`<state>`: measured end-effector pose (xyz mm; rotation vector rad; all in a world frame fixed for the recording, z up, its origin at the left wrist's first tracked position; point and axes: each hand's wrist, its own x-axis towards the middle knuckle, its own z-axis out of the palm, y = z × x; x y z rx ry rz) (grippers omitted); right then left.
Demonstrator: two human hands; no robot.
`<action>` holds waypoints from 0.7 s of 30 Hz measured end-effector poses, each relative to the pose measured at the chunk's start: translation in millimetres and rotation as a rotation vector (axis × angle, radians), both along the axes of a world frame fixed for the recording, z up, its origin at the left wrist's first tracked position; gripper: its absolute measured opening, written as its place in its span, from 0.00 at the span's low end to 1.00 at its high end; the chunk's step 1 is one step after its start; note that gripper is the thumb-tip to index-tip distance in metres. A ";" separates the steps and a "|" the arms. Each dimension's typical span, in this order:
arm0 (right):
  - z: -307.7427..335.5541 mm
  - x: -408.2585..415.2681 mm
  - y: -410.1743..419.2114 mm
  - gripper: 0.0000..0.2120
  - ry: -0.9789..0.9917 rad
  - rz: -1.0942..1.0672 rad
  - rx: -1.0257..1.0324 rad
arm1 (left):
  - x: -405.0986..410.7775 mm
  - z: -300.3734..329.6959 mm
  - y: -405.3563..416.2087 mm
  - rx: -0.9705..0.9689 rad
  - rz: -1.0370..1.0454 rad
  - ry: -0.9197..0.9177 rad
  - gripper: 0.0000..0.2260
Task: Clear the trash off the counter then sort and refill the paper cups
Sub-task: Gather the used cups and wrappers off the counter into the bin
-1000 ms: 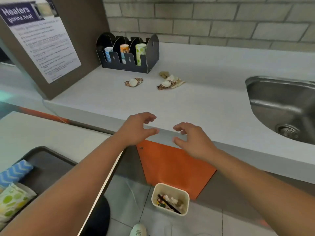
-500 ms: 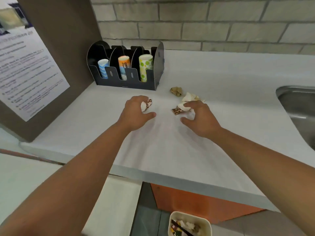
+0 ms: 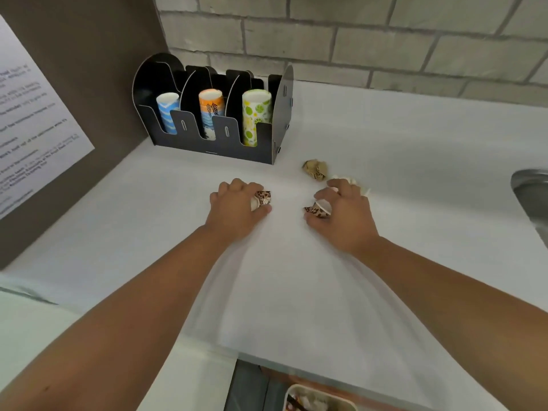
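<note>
White counter (image 3: 385,137) against a brick wall. Left hand (image 3: 234,210) curls around 1 crushed cup (image 3: 263,198); right hand (image 3: 345,215) grips another (image 3: 317,209). A crumpled wad (image 3: 315,169) lies at 12 o'clock from it. Cup rack (image 3: 213,143) at 11 o'clock.

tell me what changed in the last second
Both hands reached from the counter edge to the trash: the left hand now grips one crushed cup, the right hand another. The brown wad and cup holder stayed put.
</note>
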<state>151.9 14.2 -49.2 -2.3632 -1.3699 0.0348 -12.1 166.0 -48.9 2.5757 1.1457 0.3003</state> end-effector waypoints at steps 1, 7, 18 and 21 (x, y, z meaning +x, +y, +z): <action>-0.8 0.7 -1.5 0.20 -0.018 0.023 0.013 | 1.6 -0.9 -5.4 0.017 0.008 -0.001 0.21; 0.6 -2.6 -19.7 0.18 -0.063 0.122 0.122 | 5.0 -3.9 -34.1 -0.042 0.002 -0.068 0.23; 7.8 -23.5 -109.5 0.17 0.003 0.277 0.266 | -12.6 19.2 -154.6 -0.042 0.089 -0.428 0.18; -5.6 -36.7 -146.4 0.18 0.010 0.328 0.246 | -27.2 10.2 -195.8 -0.022 0.105 -0.409 0.17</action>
